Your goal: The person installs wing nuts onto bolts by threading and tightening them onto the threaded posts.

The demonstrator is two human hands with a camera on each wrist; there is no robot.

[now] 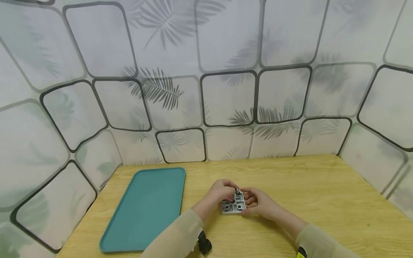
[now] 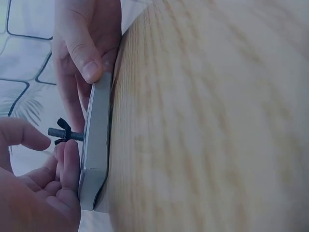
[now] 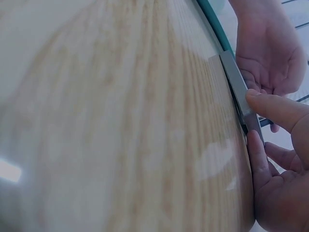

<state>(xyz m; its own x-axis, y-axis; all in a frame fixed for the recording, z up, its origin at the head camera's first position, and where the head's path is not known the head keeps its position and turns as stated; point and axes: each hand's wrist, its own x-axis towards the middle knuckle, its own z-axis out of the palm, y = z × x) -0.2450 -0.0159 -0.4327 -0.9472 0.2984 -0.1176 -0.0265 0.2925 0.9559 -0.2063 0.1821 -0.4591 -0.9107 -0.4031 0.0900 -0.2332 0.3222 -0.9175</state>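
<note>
A grey cast-metal plate with ribs and round holes lies on the wooden table. From its far part stands a threaded bolt, upright, carrying a black wing nut. My left hand has its thumb and curled fingers around the wing nut, fingertips right at its lower wing in the left wrist view. With thumb at the near corner and fingers along the right side, my right hand grips the plate, whose edge shows in the right wrist view. Part of the plate is hidden by the left hand.
A teal tray lies on the table left of the hands. Patterned fabric walls enclose the table's back and sides. A black strap piece hangs by the left sleeve.
</note>
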